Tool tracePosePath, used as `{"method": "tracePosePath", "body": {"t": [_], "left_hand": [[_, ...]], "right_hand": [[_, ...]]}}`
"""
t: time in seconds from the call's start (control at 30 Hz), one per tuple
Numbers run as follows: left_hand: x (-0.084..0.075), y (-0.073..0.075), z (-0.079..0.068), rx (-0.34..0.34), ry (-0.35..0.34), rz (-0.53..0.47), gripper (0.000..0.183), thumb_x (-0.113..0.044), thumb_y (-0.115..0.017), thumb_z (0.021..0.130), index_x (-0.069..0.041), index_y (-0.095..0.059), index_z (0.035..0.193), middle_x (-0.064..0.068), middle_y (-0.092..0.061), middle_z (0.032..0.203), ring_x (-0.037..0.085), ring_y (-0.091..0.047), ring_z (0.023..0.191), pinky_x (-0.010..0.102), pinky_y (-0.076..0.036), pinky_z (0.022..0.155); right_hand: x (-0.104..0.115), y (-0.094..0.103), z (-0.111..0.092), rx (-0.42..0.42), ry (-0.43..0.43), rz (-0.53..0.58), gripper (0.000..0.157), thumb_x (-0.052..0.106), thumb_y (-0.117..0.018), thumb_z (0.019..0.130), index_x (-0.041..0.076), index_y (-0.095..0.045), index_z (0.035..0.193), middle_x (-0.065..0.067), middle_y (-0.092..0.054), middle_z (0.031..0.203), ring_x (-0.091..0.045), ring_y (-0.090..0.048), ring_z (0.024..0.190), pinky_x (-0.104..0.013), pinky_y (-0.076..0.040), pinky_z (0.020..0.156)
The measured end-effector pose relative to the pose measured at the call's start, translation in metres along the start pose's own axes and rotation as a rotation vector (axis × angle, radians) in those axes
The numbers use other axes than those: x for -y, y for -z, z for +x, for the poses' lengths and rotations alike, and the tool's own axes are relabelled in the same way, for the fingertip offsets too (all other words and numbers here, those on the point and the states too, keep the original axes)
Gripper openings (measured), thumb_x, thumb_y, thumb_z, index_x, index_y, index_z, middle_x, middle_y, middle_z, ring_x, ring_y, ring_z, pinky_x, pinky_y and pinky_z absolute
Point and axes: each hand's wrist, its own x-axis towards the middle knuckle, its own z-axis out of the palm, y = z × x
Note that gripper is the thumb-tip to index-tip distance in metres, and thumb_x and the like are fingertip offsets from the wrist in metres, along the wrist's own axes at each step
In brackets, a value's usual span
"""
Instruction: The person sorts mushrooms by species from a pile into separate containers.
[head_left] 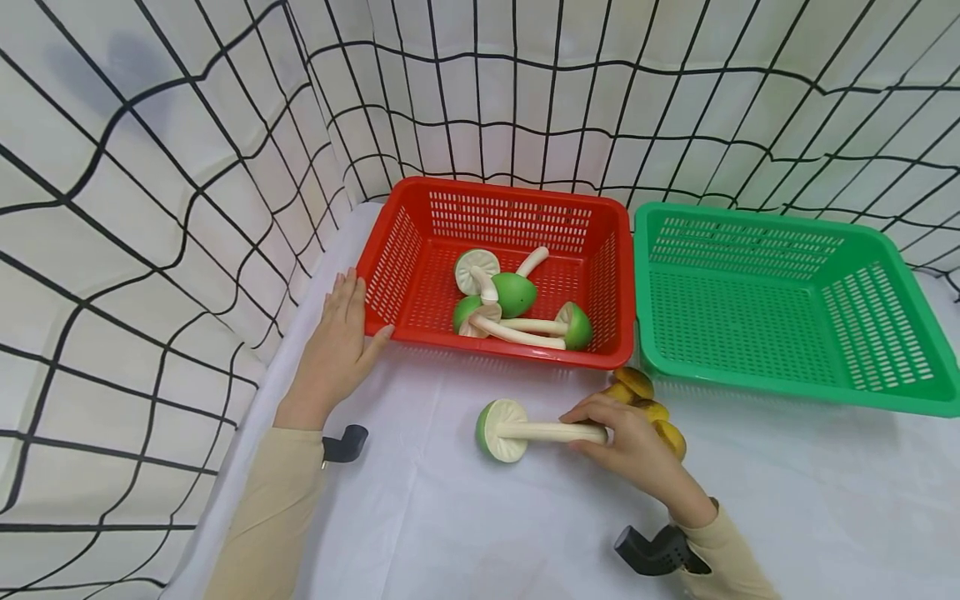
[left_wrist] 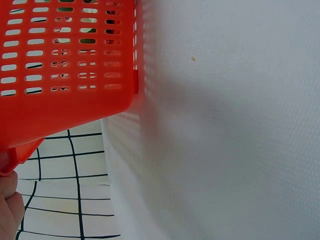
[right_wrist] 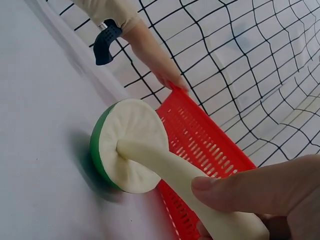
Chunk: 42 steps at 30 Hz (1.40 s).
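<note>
My right hand (head_left: 626, 446) pinches the stem of a toy mushroom (right_wrist: 132, 145) with a green cap and cream underside. In the head view the mushroom lies sideways in front of the red basket (head_left: 517, 354), its cap pointing left. At that basket's front left corner rests my left hand (head_left: 330, 342), fingers straight along the side and thumb at the front rim. Several green-capped mushrooms (head_left: 513, 296) lie inside the red basket. Beside my right hand, partly hidden by it, is a cluster of yellow-brown mushrooms (head_left: 670, 437).
A green basket (head_left: 795, 392) stands to the right of the red one. Black netting (head_left: 555, 67) over white cloth rises behind the baskets and along the left side. White cloth (head_left: 450, 533) covers the table.
</note>
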Motion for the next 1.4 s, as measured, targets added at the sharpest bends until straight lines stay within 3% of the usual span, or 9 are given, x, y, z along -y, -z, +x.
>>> {"method": "tracePosePath", "body": {"t": [0.37,0.9,1.23,1.4], "left_hand": [[-0.001,0.001,0.000,-0.001,-0.001,-0.002,0.074,-0.035,-0.045,0.098,0.014,-0.015,0.144,0.028,-0.010,0.153,0.037,-0.004,0.142,0.050,-0.009,0.113],[-0.001,0.001,0.000,0.007,0.008,0.001,0.074,-0.035,-0.046,0.098,0.014,-0.015,0.144,0.026,-0.009,0.153,0.037,-0.003,0.142,0.048,-0.008,0.114],[0.001,-0.001,0.000,0.004,0.005,0.002,0.074,-0.036,-0.046,0.098,0.013,-0.015,0.145,0.027,-0.011,0.153,0.037,-0.004,0.142,0.050,-0.009,0.113],[0.001,-0.001,0.000,0.002,0.002,-0.001,0.075,-0.036,-0.046,0.098,0.013,-0.015,0.145,0.027,-0.010,0.153,0.037,-0.004,0.142,0.049,-0.009,0.113]], "right_hand": [[0.003,-0.016,0.004,0.024,0.039,0.083,0.028,-0.002,-0.079,0.071,0.007,-0.071,0.097,0.002,-0.067,0.092,-0.010,-0.058,0.082,-0.025,-0.050,0.068],[0.011,-0.023,0.008,0.044,-0.045,0.085,0.024,0.008,-0.079,0.075,0.010,-0.073,0.097,0.004,-0.068,0.092,-0.006,-0.058,0.080,-0.025,-0.049,0.068],[0.014,-0.023,0.009,-0.015,0.002,0.125,0.024,0.002,-0.080,0.072,0.008,-0.073,0.094,0.003,-0.068,0.089,-0.006,-0.057,0.077,-0.024,-0.050,0.065],[0.013,-0.021,0.010,-0.050,0.072,0.141,0.024,0.001,-0.079,0.072,0.007,-0.073,0.094,0.002,-0.069,0.088,-0.009,-0.059,0.077,-0.024,-0.050,0.066]]}}
